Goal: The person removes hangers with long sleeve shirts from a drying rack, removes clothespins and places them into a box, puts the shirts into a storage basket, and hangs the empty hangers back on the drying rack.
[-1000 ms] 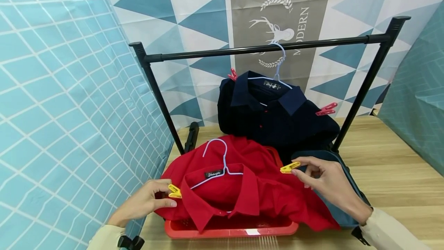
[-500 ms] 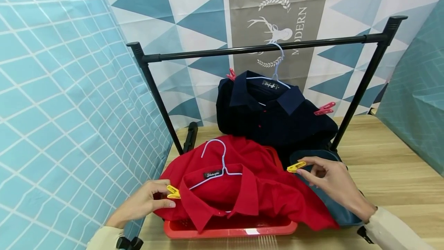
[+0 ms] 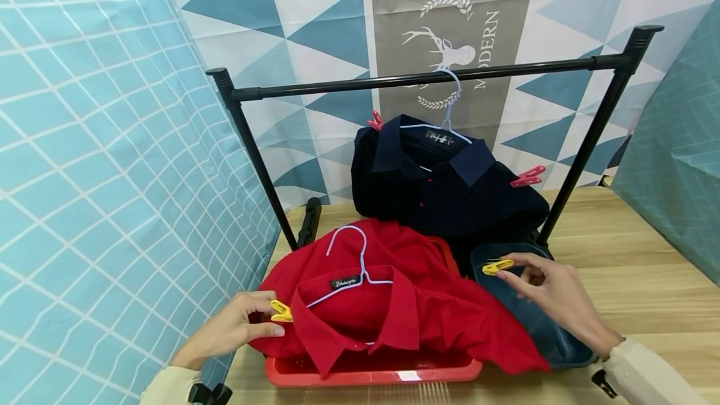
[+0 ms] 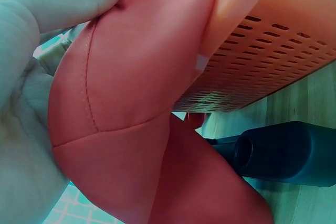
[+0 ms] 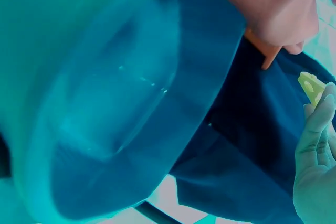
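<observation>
My left hand [image 3: 239, 327] grips the left shoulder of a red collared shirt [image 3: 444, 324]; the left wrist view shows its thumb pressed on the red fabric [image 4: 142, 56]. Just beside those fingers sits a yellow clothespin [image 3: 282, 312], seemingly on the shoulder. A pale lilac hanger [image 3: 362, 261] lies inside the shirt collar, hook upward. My right hand [image 3: 554, 289] pinches another yellow clothespin [image 3: 497, 267] by one end, over a dark blue bin [image 3: 509, 254], apart from the shirt. The right wrist view shows this clothespin [image 5: 312, 86] between the fingertips. The shirt spreads over a red basket [image 3: 382, 379].
Behind, a navy shirt [image 3: 444, 199] hangs by its hanger [image 3: 452, 95] from a black rack [image 3: 337, 87], with pink clothespins [image 3: 527, 176] at its shoulders. The rack's foot [image 3: 309, 222] stands left of the basket. Wooden tabletop [image 3: 635, 267] extends right.
My right hand has moved rightward with the yellow clothespin, away from the red shirt to above the blue bin. My left hand stays at the shirt's shoulder.
</observation>
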